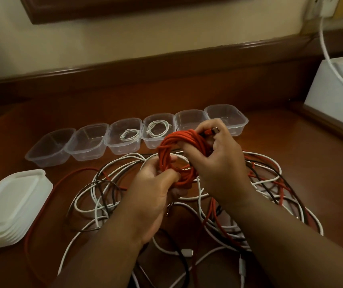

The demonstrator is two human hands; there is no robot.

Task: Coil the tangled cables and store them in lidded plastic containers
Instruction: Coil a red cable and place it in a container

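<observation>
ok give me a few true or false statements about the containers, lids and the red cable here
1. Both hands grip the red coil. True: the left hand and the right hand both hold it.
2. All six clear containers are empty. False: two in the middle hold a coiled white cable each.
3. The stack of white lids lies at the left of the table. True.
4. The lids are already on the containers. False: every container is open.
5. The cable pile is only white. False: it also has red and dark cables.
</observation>
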